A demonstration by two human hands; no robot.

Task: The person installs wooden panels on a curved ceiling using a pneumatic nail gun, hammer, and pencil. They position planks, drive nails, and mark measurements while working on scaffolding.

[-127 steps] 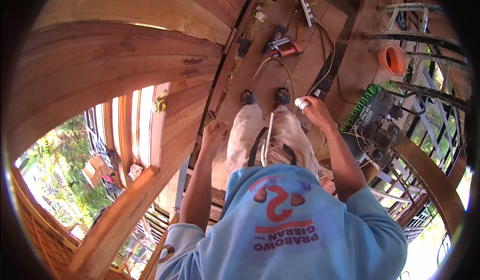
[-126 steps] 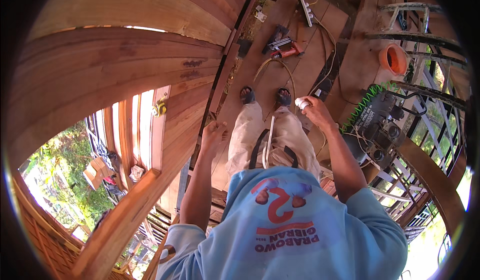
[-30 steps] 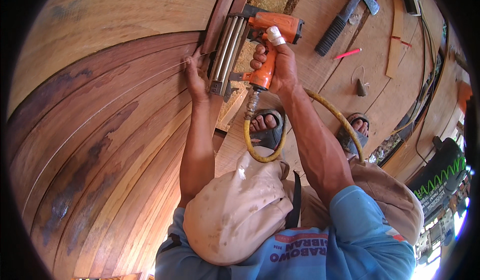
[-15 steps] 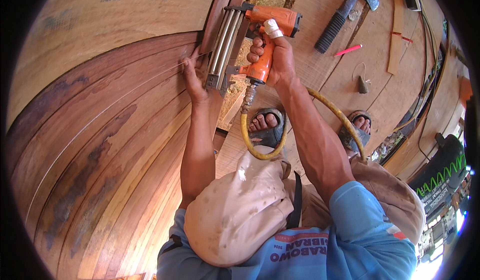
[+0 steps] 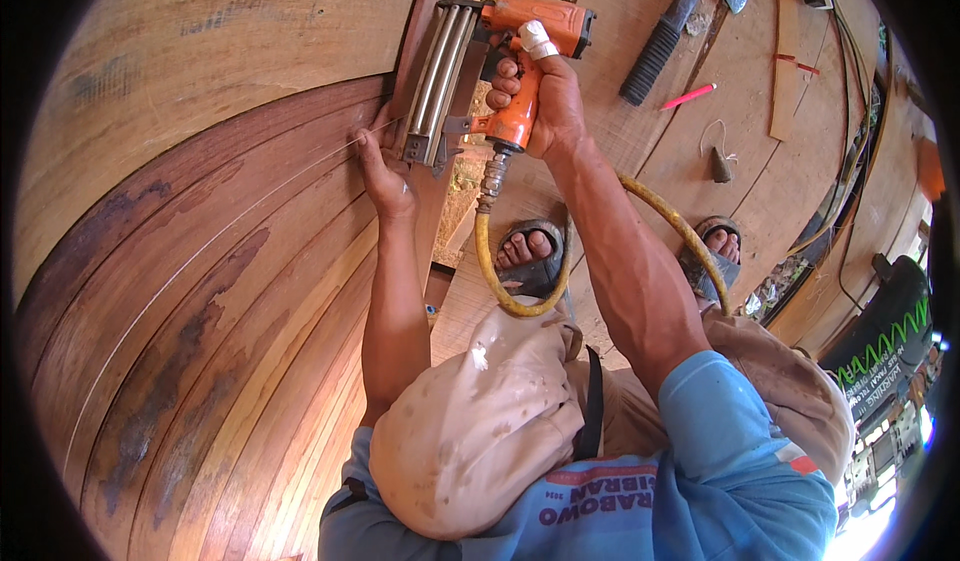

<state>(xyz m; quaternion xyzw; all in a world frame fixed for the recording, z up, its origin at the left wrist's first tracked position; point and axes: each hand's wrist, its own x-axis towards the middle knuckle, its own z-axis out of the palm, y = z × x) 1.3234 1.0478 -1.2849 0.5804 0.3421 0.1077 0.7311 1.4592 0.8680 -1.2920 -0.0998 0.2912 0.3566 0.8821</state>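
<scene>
An orange nail gun (image 5: 520, 101) with a silver magazine sits in my right hand (image 5: 550, 96), its fingers wrapped round the handle. White wrapping covers part of my right thumb. The magazine lies over a narrow reddish-brown board (image 5: 432, 206). My left hand (image 5: 385, 176) rests beside the lower end of the magazine, against the board and the curved plank ends. Its thumb is stretched out next to a thin white string (image 5: 215, 231); most of the other fingers are hidden. A yellow air hose (image 5: 487, 261) runs from the handle in a loop between my feet.
Reddish-brown planks (image 5: 200, 291) spread across the left side. On the wooden floor at the right lie a hatchet (image 5: 672, 46), a pink pen (image 5: 688, 98), a small plumb weight with string (image 5: 721, 166) and a thin wood strip (image 5: 787, 86). Cables (image 5: 860, 111) run along the far right.
My right hand and the nail gun have shifted slightly left and up in the picture. My left hand has shifted slightly left and down, still beside the magazine.
</scene>
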